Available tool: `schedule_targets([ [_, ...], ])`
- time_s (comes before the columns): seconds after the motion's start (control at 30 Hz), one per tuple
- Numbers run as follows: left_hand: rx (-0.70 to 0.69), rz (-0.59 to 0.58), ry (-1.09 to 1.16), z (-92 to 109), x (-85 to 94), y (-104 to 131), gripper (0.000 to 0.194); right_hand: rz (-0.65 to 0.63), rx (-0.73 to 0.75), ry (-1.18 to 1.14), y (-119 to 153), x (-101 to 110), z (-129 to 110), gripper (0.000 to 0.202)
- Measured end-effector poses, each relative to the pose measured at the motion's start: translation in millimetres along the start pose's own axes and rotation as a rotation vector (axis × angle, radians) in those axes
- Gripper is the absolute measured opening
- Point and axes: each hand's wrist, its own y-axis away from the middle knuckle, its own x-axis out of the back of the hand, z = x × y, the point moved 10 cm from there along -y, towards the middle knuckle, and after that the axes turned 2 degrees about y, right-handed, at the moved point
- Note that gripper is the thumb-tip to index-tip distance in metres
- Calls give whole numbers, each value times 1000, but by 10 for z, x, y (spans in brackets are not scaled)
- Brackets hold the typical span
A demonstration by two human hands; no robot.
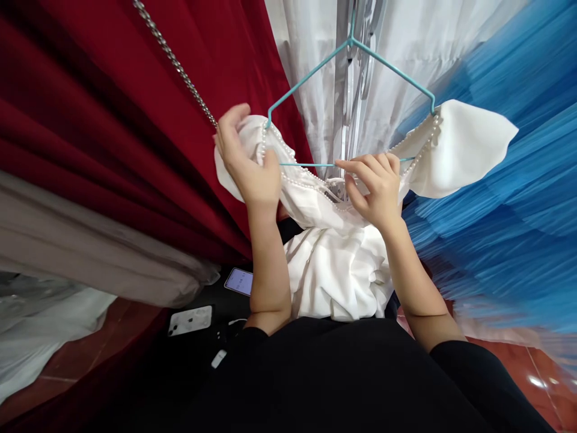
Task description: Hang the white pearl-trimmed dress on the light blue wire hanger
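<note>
A light-blue hanger (311,73) bears a white garment (342,264) with beaded edging along its neckline and short flared sleeves. My left hand (252,171) is curved around the garment's left shoulder, thumb and fingers on either side of the white cloth by the hanger's left end. At the middle, my right hand (376,186) touches the hanger's thin lower bar with its index fingertip, fingers bent and somewhat apart above the neckline. The right sleeve hangs free at the hanger's right end. The garment's lower part lies bunched over my lap.
Red cloth (189,90) and a beaded strand (180,69) are at the left, with beige cloth (103,234) below. Blue tulle (509,222) fills the right. Two phones, one white (191,320) and one with a lit screen (238,281), lie at lower left.
</note>
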Motion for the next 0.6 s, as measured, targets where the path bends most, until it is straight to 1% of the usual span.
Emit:
schedule_targets([
  [0.03, -55, 64, -46, 24, 108, -63, 37, 2, 1, 11, -1, 4, 21, 31],
  [0.1, -201, 188, -171, 153, 312, -154, 33, 10, 10, 22, -3, 16, 53, 31],
  [0.17, -269, 224, -223, 213, 466, -238, 37, 9, 17, 13, -5, 13, 72, 31],
  [0.23, -295, 305, -192, 191, 719, -272, 41, -5, 13, -9, -5, -10, 78, 31],
  [0.27, -295, 355, -163, 141, 864, -259, 40, -11, 8, -23, -3, -23, 71, 31],
  [0.33, -252, 437, -103, -48, 1110, -176, 31, -3, 3, -69, 0, -32, 27, 32],
  [0.4, -180, 496, -64, -281, 1248, -16, 16, 31, 3, -134, 2, -21, -43, 34],
  [0.43, -145, 525, -53, -380, 1276, 86, 10, 45, -1, -165, 1, -17, -74, 35],
  [0.47, -113, 517, -44, -453, 1246, 174, 5, 55, -8, -188, -1, -19, -98, 36],
  [0.53, -48, 374, -50, -515, 1012, 283, 8, 60, -23, -194, -10, -35, -117, 36],
  [0.6, 30, 136, -49, -493, 621, 347, 11, 52, -27, -165, -20, -57, -107, 35],
])
